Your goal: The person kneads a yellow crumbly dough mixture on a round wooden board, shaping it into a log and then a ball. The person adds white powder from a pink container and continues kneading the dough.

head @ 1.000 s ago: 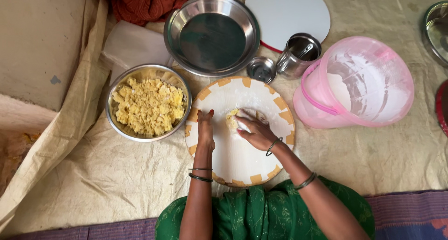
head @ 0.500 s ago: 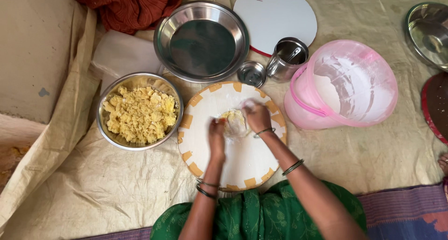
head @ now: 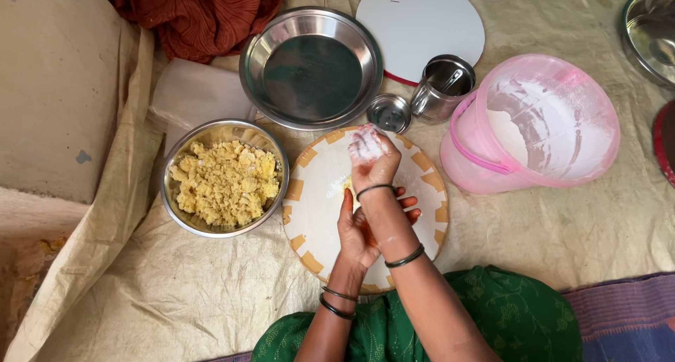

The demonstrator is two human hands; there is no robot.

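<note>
Over the round board (head: 320, 193), your flour-dusted right hand (head: 373, 158) crossed your left hand (head: 358, 232), its fingers curled around a small yellow dough lump (head: 348, 186) that looked soft, crumbly and best cupped from beneath, left fingers spread flat.

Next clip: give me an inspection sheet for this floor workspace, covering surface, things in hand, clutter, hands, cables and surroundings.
Surface: wrinkled beige sheet spread on the floor.
Job's things: round board with tan edge marks; a bit of yellow dough shows between the hands; steel bowl of yellow crumbly dough left of the board.
Clutter: empty steel pan, small steel cup, steel mug, white round lid, floury pink bucket lying on its side.
Hands: left hand palm up over the board; right hand, floury, above it.
Cables: nothing seen.
Surroundings: red cloth at top; another steel dish at the right edge.
</note>
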